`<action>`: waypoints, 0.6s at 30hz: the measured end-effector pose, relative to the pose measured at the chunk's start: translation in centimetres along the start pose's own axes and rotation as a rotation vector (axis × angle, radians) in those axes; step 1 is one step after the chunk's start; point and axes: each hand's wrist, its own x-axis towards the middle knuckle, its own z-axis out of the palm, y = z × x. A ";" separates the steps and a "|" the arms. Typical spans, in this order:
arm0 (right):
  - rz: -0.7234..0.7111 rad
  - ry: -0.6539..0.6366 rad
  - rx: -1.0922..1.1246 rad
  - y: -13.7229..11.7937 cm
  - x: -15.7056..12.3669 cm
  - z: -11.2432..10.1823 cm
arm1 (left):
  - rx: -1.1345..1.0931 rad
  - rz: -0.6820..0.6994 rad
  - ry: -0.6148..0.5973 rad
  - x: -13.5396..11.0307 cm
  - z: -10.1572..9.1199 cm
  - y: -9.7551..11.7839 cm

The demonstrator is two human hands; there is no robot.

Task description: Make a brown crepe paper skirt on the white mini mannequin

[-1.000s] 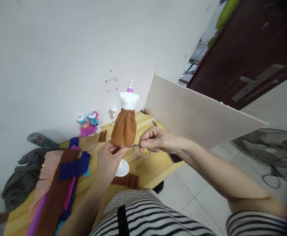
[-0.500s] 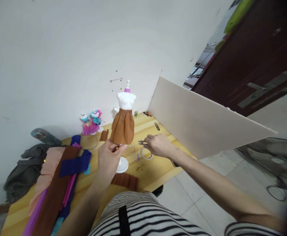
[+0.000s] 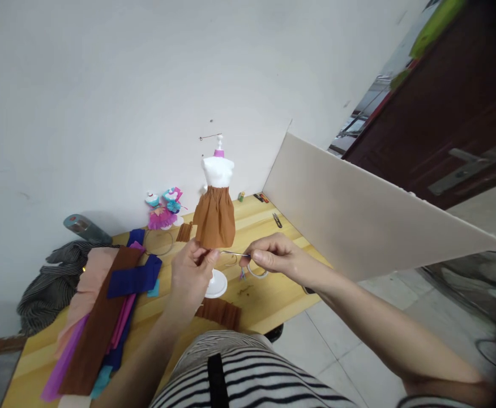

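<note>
A small white mannequin [image 3: 217,170] on a round stand [image 3: 216,287] wears a brown gathered skirt [image 3: 214,219]. My left hand [image 3: 191,279] pinches the skirt's lower hem from below, fingers closed. My right hand [image 3: 273,256] is closed on a thin metal needle [image 3: 235,253] whose tip points left toward the hem, close to the left fingers. Both hands hover above the wooden table [image 3: 265,294].
Strips of brown, blue, pink and purple fabric [image 3: 103,317] lie at the table's left, with striped dark cloth [image 3: 48,283] beyond. A pleated brown piece [image 3: 220,311], a tape roll [image 3: 256,272], small snips [image 3: 277,220] and a decorated doll stand [image 3: 163,212] sit around. A white board [image 3: 358,209] leans at the right.
My right hand reached down to the table by the tape roll, then came back up with the needle pointed at the skirt hem. The left hand stayed on the hem.
</note>
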 end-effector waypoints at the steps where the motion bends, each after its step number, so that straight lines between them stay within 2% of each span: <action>1: -0.003 -0.014 -0.025 -0.1 0.1 -0.1 | -0.005 0.008 0.002 -0.1 0.0 0.1; 10: -0.071 -0.024 -0.115 -1.0 1.3 -0.8 | -0.094 0.027 -0.018 0.1 -0.2 0.5; 18: -0.055 -0.038 -0.106 -1.6 1.5 -0.7 | -0.108 0.012 -0.038 0.1 -0.3 0.2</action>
